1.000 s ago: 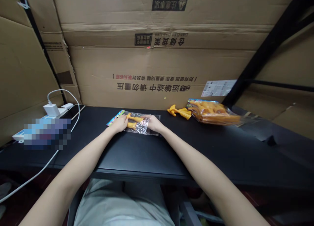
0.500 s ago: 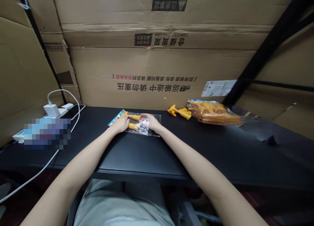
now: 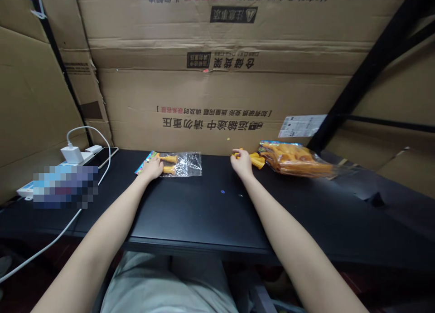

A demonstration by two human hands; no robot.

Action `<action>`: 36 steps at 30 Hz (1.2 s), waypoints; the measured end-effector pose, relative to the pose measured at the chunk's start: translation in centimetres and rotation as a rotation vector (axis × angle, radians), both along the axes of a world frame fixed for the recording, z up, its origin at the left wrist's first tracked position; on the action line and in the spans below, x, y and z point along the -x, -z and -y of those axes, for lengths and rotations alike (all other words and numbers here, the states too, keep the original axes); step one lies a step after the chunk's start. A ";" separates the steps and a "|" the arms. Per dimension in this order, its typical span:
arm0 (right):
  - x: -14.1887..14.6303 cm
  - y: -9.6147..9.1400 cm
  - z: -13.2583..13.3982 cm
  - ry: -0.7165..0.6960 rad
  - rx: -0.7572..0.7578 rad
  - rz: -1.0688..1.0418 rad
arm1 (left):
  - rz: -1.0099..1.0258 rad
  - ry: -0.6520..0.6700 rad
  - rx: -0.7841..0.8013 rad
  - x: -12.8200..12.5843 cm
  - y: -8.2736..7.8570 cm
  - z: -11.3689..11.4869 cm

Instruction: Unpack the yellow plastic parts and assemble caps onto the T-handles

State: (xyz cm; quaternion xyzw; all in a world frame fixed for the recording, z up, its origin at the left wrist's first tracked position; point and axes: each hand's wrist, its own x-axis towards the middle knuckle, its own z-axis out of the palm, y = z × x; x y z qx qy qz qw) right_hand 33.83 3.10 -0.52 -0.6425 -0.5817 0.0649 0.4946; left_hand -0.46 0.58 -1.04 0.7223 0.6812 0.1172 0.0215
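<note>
On the left of the black table lies a clear plastic bag [image 3: 195, 164] with a colourful header and orange plastic toy pieces [image 3: 168, 158] inside. My left hand [image 3: 152, 168] is closed on the header end of the bag and covers part of its contents. Farther right, my right hand [image 3: 242, 164] has its fingers curled around a loose orange plastic toy [image 3: 256, 159]. One end of this toy is hidden beneath the hand, while its ridged, flared end sticks out to the right.
A filled bag of orange toys [image 3: 295, 158] sits right of my right hand. On the left are a power strip with a white charger [image 3: 72, 154], a white cable [image 3: 56, 235] and a phone [image 3: 109, 156]. A cardboard sheet [image 3: 217, 90] stands behind the table [image 3: 197, 213].
The clear bag has slid left with my left hand. My right hand has let go of the bag and moved right onto the loose orange toy.
</note>
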 end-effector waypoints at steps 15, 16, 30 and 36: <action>-3.8 1.7 1.0 0.395 0.283 0.657 | -0.003 -0.030 -0.023 0.9 0.2 -0.3; -3.7 1.6 0.9 0.393 0.292 0.681 | -0.008 -0.031 -0.021 0.9 0.2 -0.3; 1.5 -1.3 1.8 0.196 -0.009 0.400 | -0.018 -0.030 -0.026 0.8 0.1 -0.2; 5.1 -1.7 2.0 -0.199 0.124 -0.428 | -0.005 -0.013 -0.019 0.6 0.1 -0.1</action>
